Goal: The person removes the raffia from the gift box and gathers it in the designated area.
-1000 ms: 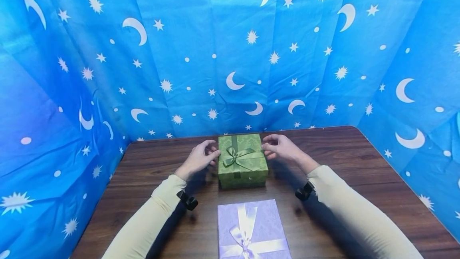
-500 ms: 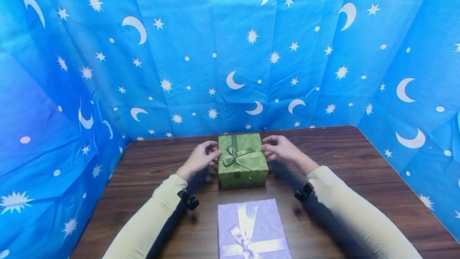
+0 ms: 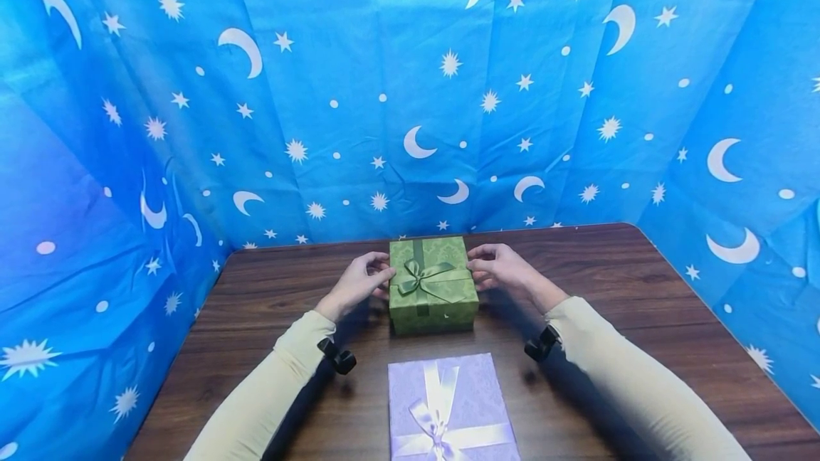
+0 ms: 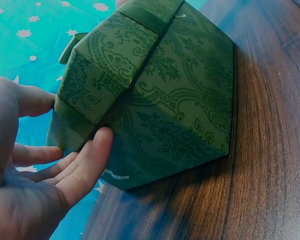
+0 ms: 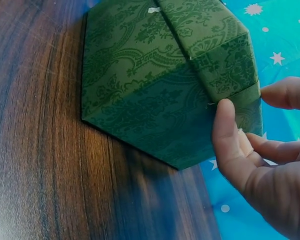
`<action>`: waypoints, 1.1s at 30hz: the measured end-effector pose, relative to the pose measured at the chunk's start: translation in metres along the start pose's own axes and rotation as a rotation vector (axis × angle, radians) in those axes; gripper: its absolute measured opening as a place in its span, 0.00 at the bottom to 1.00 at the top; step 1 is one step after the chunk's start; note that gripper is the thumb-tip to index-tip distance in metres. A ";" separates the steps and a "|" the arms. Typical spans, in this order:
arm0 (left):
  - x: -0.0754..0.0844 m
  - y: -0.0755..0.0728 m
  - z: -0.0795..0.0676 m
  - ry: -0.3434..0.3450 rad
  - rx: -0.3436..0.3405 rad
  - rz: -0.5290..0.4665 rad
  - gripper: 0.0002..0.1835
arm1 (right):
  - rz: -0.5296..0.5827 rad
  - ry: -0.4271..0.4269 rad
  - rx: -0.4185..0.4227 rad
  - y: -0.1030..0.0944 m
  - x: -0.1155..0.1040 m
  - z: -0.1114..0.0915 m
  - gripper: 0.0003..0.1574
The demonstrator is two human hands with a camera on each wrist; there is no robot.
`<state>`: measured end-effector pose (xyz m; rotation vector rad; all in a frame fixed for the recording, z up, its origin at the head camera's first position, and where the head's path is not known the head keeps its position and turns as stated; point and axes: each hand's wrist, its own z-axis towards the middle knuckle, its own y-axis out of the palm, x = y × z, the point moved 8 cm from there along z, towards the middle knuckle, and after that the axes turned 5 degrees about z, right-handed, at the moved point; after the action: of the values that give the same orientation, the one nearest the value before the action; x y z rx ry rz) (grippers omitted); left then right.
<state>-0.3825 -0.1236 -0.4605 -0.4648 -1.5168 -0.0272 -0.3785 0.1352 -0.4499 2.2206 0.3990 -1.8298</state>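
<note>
I have the green box (image 3: 438, 304) close to the middle of the worktop's (image 3: 596, 290) far edge, its bow (image 3: 421, 278) uppermost. The left hand (image 3: 351, 283) stands at its left side, fingers apart and softly bent, fingertips (image 4: 106, 135) against the box; the right hand (image 3: 506, 269) sits likewise at the opposite side, in an equally loose spread. Under them I see dark brown, streaky wood with rounded far corners. A lilac box (image 3: 474, 393) with a pale ribbon (image 3: 438, 379) lies nearer me, cut off by my head view. Blue fabric (image 3: 410, 77) (moons and stars, creases and all) hangs behind the far edge and beside the left and right edges.
</note>
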 end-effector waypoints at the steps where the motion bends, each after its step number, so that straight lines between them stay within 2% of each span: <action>1: 0.000 0.000 0.000 -0.004 0.001 -0.011 0.26 | 0.012 0.007 0.001 0.000 0.001 0.000 0.29; 13: -0.003 0.001 -0.001 -0.031 -0.022 -0.085 0.27 | 0.074 0.043 -0.044 0.001 0.011 0.002 0.31; 33: -0.002 0.001 0.001 -0.036 -0.021 -0.082 0.26 | 0.138 0.067 -0.043 0.001 0.013 0.002 0.28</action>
<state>-0.3837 -0.1225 -0.4630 -0.4217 -1.5718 -0.0992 -0.3773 0.1343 -0.4625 2.2264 0.2863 -1.6656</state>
